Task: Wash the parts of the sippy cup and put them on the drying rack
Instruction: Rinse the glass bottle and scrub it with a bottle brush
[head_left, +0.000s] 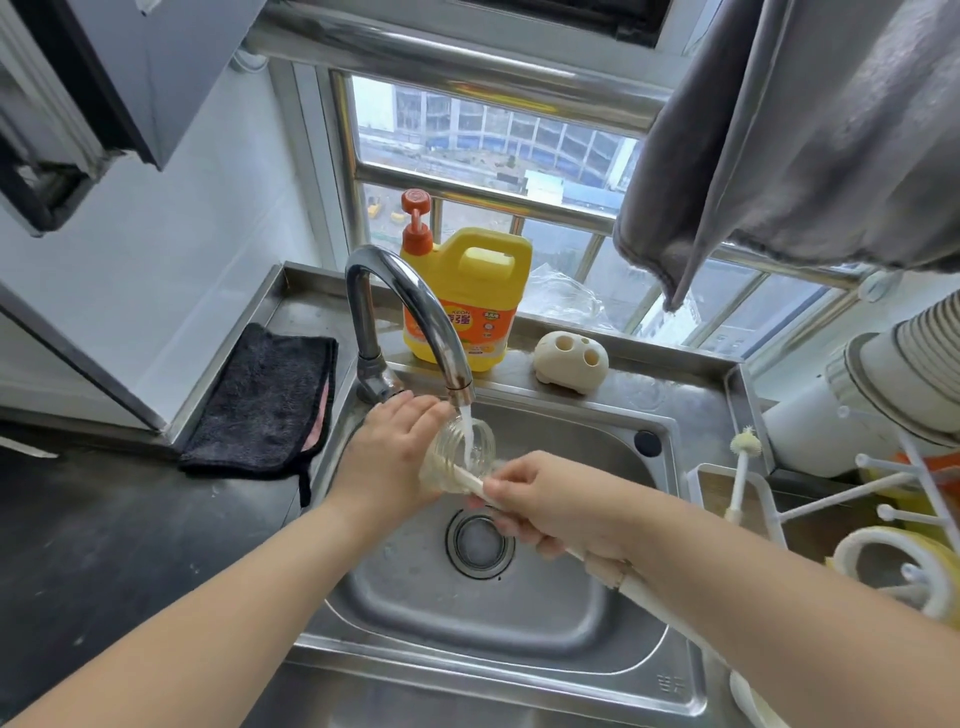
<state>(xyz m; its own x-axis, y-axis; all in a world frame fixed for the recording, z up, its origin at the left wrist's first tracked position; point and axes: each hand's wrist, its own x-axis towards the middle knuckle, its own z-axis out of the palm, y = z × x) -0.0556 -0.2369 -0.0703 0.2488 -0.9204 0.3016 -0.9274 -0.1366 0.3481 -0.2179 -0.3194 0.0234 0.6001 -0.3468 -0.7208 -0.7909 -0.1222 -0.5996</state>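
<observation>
My left hand (387, 457) grips a clear sippy cup body (470, 439) over the steel sink (597, 426), its mouth tilted up under the tap (415, 306). Water runs from the spout into the cup. My right hand (561, 509) holds the white handle of a bottle brush (649, 597), whose head is pushed inside the cup. The white drying rack (841, 496) with pegs stands at the right of the sink, with a yellow-rimmed cup part (893, 558) and a small white brush (740, 467) on it.
A yellow dish soap bottle (467, 301) and a cream holder with holes (571, 361) sit on the ledge behind the sink. A black cloth (265, 400) lies on the left counter. A grey towel (789, 135) hangs above right. Stacked paper cups (904, 358) lie at the right.
</observation>
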